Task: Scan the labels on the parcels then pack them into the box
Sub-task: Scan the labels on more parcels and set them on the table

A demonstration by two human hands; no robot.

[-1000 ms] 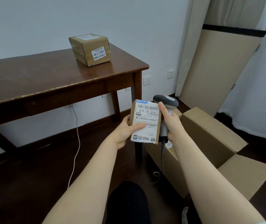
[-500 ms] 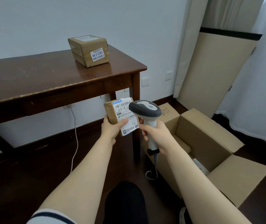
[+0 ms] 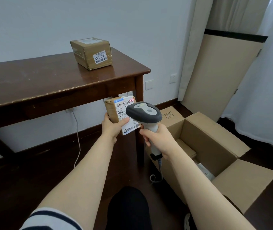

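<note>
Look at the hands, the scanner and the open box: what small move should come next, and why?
Probably hold steady for the read, then the left hand carries the small parcel right and down into the open box. The scanner, in the right hand, points at its label, where a red glow shows on the barcode, so scanning seems underway. A second parcel waits on the table.

I saw a dark, glossy wooden table [image 3: 49,80], scuffed along its near edge. The far parcel [image 3: 91,53] was brown cardboard under shiny tape. The scanner [image 3: 143,113] looked smooth grey plastic; the box [image 3: 215,138] on the right was matt corrugated cardboard.
</note>
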